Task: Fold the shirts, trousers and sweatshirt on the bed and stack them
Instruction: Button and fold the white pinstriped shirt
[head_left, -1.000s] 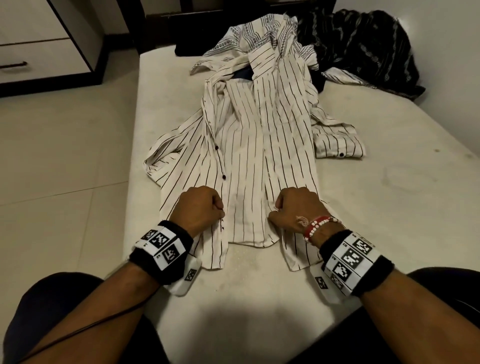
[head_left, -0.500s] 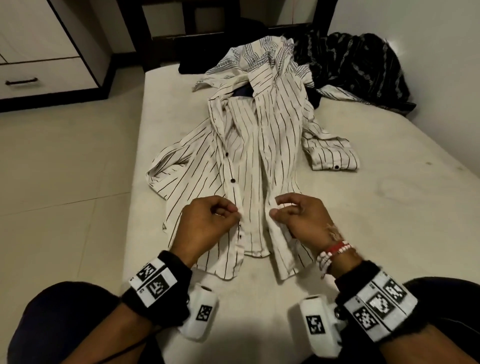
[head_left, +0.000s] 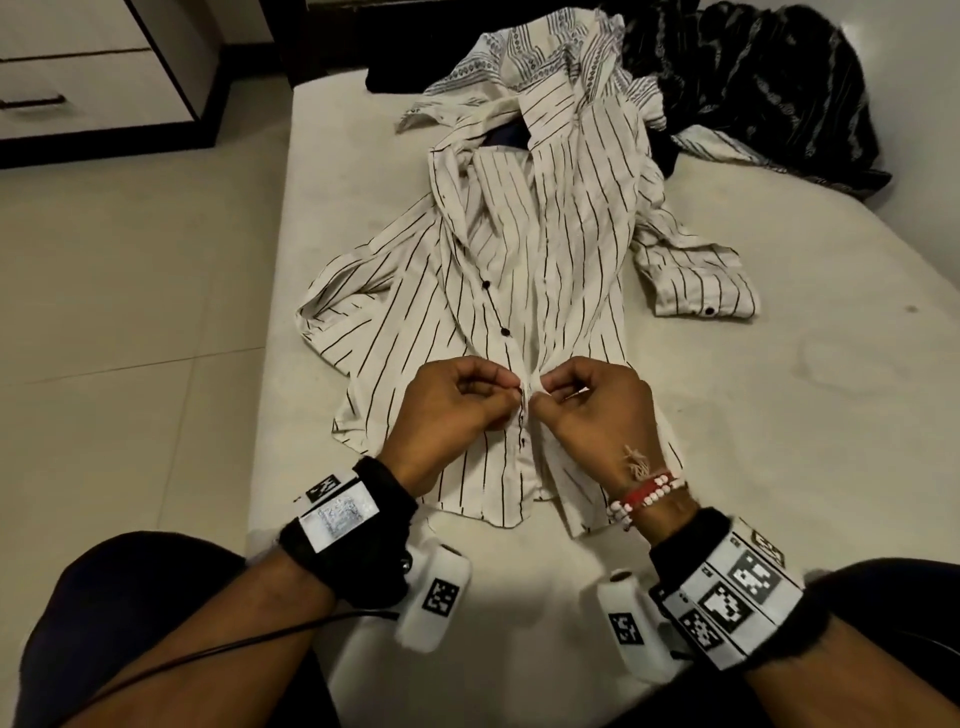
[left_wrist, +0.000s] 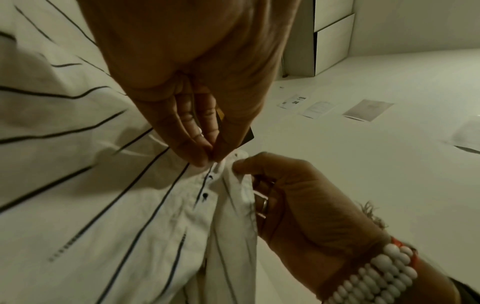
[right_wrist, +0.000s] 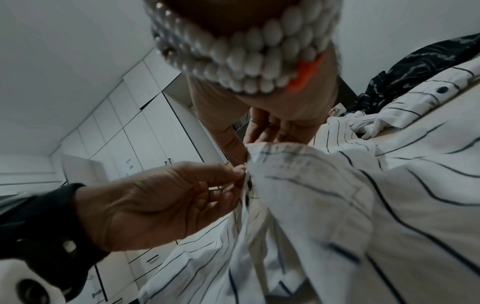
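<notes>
A white shirt with thin black stripes (head_left: 545, 270) lies front up along the bed (head_left: 779, 415), collar far, hem near me. My left hand (head_left: 457, 410) pinches the button edge of the shirt (left_wrist: 145, 205) low on the front. My right hand (head_left: 597, 410) pinches the other front edge of the shirt (right_wrist: 337, 205) right beside it. The two edges are pulled together between my fingertips, lifted a little off the bed. Small black buttons (left_wrist: 205, 195) run along the left edge.
A patterned white garment (head_left: 519, 47) and a dark patterned garment (head_left: 753, 78) lie heaped at the far end of the bed. A white drawer unit (head_left: 93, 78) stands at the far left on the tiled floor (head_left: 130, 312). The bed's left edge runs close beside the shirt.
My hands have come together from fists apart near the hem to a pinch on the two front edges, which now meet at the shirt's middle.
</notes>
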